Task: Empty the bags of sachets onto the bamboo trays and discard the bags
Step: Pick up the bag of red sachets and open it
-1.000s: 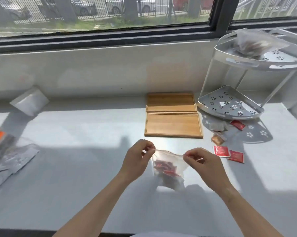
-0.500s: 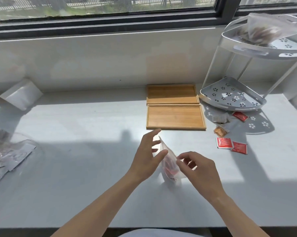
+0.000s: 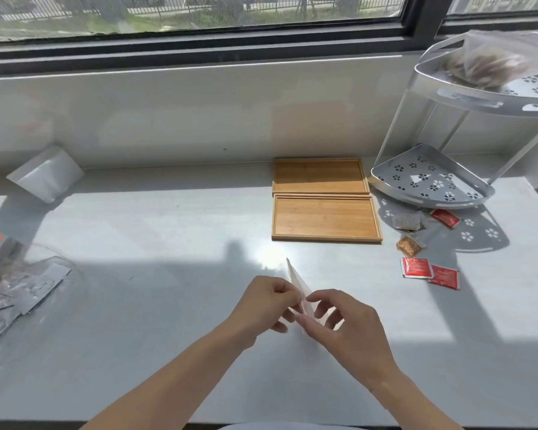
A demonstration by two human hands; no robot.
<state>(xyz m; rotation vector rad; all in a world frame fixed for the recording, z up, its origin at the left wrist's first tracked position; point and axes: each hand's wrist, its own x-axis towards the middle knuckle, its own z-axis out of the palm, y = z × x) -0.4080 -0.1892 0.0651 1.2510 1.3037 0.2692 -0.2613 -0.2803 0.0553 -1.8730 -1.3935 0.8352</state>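
Note:
A small clear plastic bag (image 3: pixel 296 282) with red sachets inside is pinched between both hands, seen edge-on above the white counter. My left hand (image 3: pixel 263 305) grips its left side and my right hand (image 3: pixel 345 327) grips its right side, so most of the bag is hidden. Two bamboo trays lie beyond, the near tray (image 3: pixel 325 218) and the far tray (image 3: pixel 320 175), both with nothing in them. Another bag of sachets (image 3: pixel 494 62) rests on the top shelf of the white rack.
A white two-tier corner rack (image 3: pixel 429 181) stands at the right. Loose red sachets (image 3: pixel 416 267) and a brown one (image 3: pixel 409 246) lie near it. Empty bags and foil packets (image 3: pixel 16 290) pile at the left edge, with a white pouch (image 3: pixel 46 173) against the wall.
The bag was stretched wide between both hands, then turned edge-on. My hands have closed together on it and the view has tilted down.

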